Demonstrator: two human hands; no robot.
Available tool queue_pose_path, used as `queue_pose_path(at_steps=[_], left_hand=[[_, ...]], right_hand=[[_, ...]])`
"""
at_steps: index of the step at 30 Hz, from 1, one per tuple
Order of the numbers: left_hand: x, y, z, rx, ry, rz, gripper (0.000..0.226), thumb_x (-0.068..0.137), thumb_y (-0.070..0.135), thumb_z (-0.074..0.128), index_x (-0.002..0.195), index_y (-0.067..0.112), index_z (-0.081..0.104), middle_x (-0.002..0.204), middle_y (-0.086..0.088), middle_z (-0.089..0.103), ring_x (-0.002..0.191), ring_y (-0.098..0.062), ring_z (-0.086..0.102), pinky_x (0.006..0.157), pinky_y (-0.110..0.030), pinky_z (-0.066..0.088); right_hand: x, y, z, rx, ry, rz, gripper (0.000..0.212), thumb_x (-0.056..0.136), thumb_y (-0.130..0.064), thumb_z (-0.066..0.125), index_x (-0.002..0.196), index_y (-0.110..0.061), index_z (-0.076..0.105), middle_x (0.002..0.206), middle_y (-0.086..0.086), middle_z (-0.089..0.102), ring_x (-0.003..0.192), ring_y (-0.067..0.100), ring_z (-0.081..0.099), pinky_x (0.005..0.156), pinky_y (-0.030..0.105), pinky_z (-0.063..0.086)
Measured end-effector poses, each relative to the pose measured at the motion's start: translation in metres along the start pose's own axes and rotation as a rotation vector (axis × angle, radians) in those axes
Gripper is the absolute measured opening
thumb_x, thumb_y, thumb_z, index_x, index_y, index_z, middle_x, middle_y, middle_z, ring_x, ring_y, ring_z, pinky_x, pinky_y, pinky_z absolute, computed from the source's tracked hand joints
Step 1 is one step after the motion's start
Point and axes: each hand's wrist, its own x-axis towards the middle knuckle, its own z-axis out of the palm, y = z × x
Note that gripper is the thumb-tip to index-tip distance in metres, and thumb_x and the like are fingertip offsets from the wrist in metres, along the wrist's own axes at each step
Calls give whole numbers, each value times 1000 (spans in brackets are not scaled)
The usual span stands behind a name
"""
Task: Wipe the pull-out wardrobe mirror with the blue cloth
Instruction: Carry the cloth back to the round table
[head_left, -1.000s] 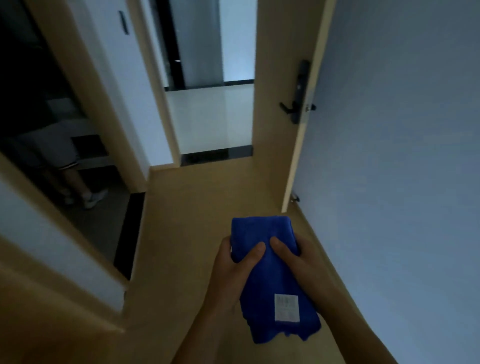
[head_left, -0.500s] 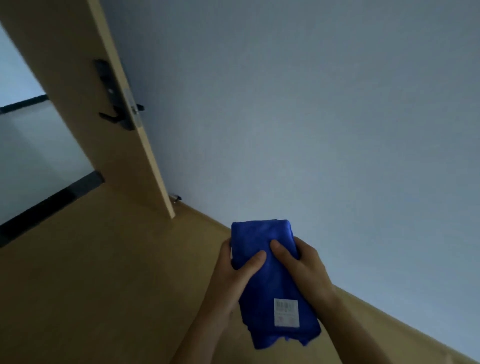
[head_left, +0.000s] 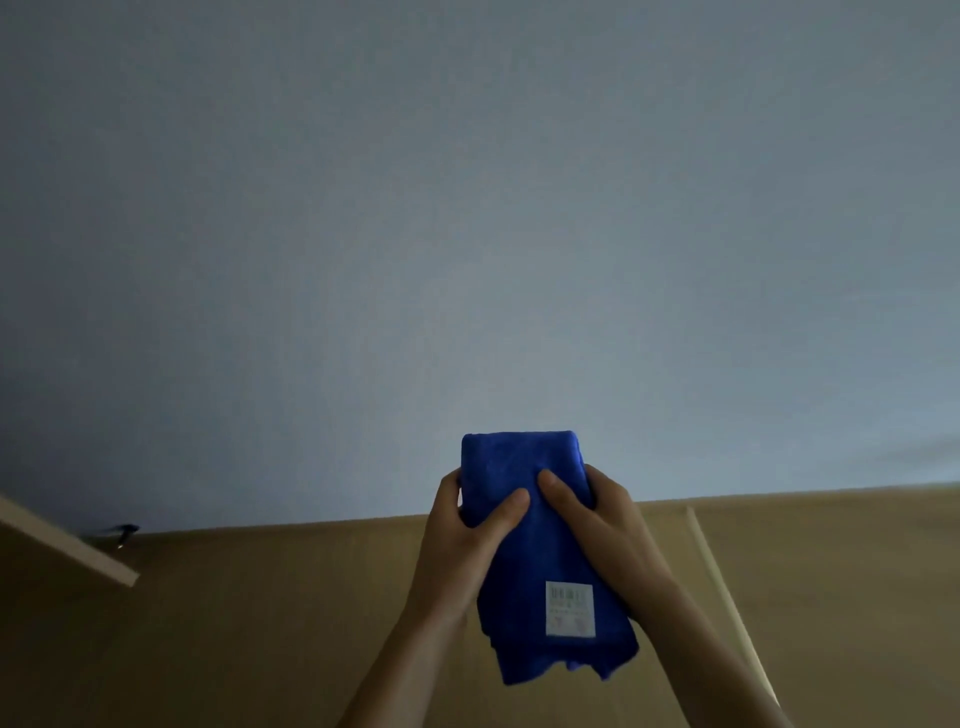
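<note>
Through the head camera I am looking at a folded deep-blue microfibre cloth (head_left: 540, 551), which is being held up in both bare hands in the lower middle of the view, in front of the line where wall is meeting floor. The left hand (head_left: 465, 535) is gripping the cloth's left edge. Its thumb (head_left: 506, 506) is lying curled across the front face and its fingers are wrapping round behind, where I am seeing only a tip at the edge. The right hand (head_left: 602, 519) is gripping the right edge the same way, with its thumb (head_left: 553, 483) pressing on the front just beside the left thumb and its fingers going out of sight behind the fabric. The cloth is standing lengthwise, with its folded end rising above both hands and its loose layered end hanging below them. A small white rectangular label (head_left: 570, 609) is showing on the front face near the lower right corner, but its print is too small for me to be reading.

Behind the hands, a plain pale grey-blue wall (head_left: 467, 208) is filling the upper part, and a tan wood-look floor (head_left: 234, 623) is running across below it. At the left edge the bottom corner of a light wooden door (head_left: 67, 553) is jutting in, and a small dark stopper (head_left: 123, 532) is sitting blurred beside it at the foot of the wall. Right of the hands a thin pale strip (head_left: 719, 582) is lying across the floor, and I cannot tell what it is.
</note>
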Motion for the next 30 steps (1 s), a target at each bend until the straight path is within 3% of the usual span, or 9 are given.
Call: queue_pose_path(at_steps=[6,12,19,23,30], left_hand=[[11,5,102,32,-146,6,50,81,41,83,123,31,58,106,9,77,93,-14,76,70,-29,62],[17,8,204,81,-336,-8,58,75,48,86,122,28,59,103,8,77,91,-15,76,67,-27,61],[22,-3,294,161,-563,-47,60,70,49,82,121,27,60,105,6,77,94,-18,76,80,-42,64],[28,-7,340,174,-697,-86,56,74,44,84,121,27,59,105,4,77,94,-20,76,78,-42,64],[64,-6,422,201,-903,-106,51,76,42,84,119,27,62,107,3,77,94,-21,77,75,-37,64]], right_hand=[[0,7,-102,17,159,-12,25,94,-46,62,100,-21,63,82,-7,75,68,10,72,51,15,50],[-18,19,-199,72,321,21,28,94,-48,61,101,-21,64,87,1,76,75,20,74,62,32,59],[-49,39,-269,203,551,46,25,96,-40,61,103,-17,66,90,4,76,79,23,75,65,34,60],[-57,48,-302,250,685,74,22,96,-38,61,103,-18,67,91,5,76,81,25,74,68,38,61],[-39,59,-355,308,918,120,21,94,-43,62,107,-26,65,93,-2,76,80,19,75,61,26,58]])
